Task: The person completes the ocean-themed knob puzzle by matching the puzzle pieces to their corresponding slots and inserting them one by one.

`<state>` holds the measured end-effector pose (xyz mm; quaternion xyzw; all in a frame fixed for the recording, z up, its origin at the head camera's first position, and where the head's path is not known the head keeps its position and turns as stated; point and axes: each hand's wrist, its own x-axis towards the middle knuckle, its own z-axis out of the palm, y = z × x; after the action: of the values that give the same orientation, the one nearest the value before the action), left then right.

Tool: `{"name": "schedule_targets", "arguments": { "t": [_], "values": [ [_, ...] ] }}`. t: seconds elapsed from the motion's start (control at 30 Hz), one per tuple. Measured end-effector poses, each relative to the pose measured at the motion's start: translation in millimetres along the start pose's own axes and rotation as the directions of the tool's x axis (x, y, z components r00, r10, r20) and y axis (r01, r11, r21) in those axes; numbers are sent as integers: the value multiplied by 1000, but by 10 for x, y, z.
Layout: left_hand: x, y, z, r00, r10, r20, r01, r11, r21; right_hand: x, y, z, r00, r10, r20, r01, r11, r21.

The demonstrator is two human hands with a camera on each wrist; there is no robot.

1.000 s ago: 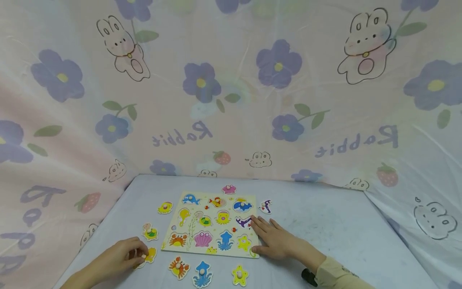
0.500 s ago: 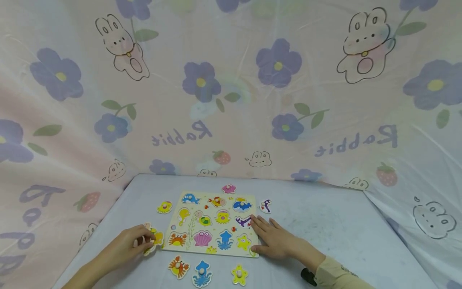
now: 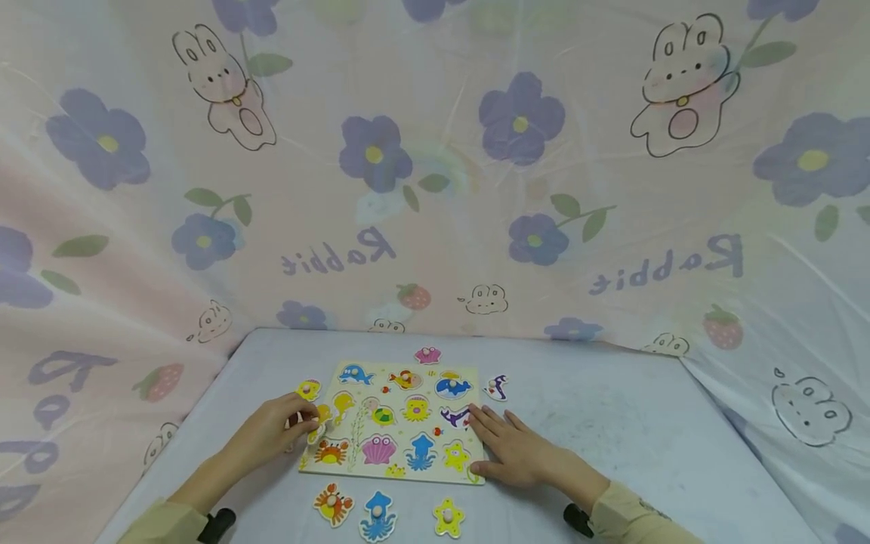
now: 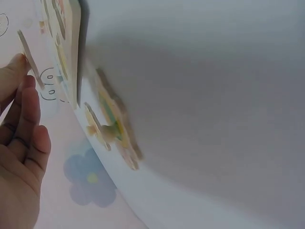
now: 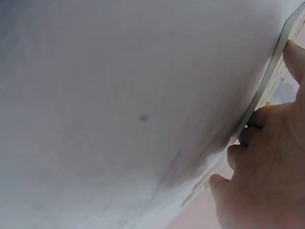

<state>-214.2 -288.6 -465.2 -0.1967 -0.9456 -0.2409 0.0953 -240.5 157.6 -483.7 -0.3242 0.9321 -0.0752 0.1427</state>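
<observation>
My left hand (image 3: 272,431) pinches a yellow seahorse piece (image 3: 316,432) over the left edge of the puzzle board (image 3: 435,474). In the left wrist view that piece (image 4: 30,59) is held edge-on between thumb and fingers, clear of the table. Beside it on the board is the printed yellow seahorse shape (image 3: 343,406). My right hand (image 3: 519,453) rests with fingers spread on the board's right edge; the right wrist view shows the hand (image 5: 267,157) against the board's rim (image 5: 267,81).
A crab (image 3: 333,505), a blue squid (image 3: 377,517) and a yellow star (image 3: 448,517) lie in front of the board. Behind it is a pink shell (image 3: 428,355), at right a purple piece (image 3: 497,387), at left a yellow octopus (image 3: 308,390). A turtle piece (image 4: 114,119) shows in the left wrist view.
My left hand has lifted the seahorse piece from the table at left and carried it right and away from me to the board's edge. My right hand stays in place.
</observation>
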Motion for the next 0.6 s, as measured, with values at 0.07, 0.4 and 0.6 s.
{"name": "schedule_targets", "arguments": {
  "t": [0.07, 0.4, 0.6],
  "values": [
    [67, 18, 8, 999, -30, 14, 30, 999, 16, 4, -4, 1, 1000, 2, 2, -2, 1000, 2],
    [386, 58, 88, 992, -101, 72, 98, 994, 42, 17, 6, 4, 1000, 5, 0, -5, 1000, -4],
    [517, 55, 143, 980, -144, 135, 138, 989, 56, 12, 7, 13, 1000, 3, -1, -3, 1000, -1]
  ]
}}
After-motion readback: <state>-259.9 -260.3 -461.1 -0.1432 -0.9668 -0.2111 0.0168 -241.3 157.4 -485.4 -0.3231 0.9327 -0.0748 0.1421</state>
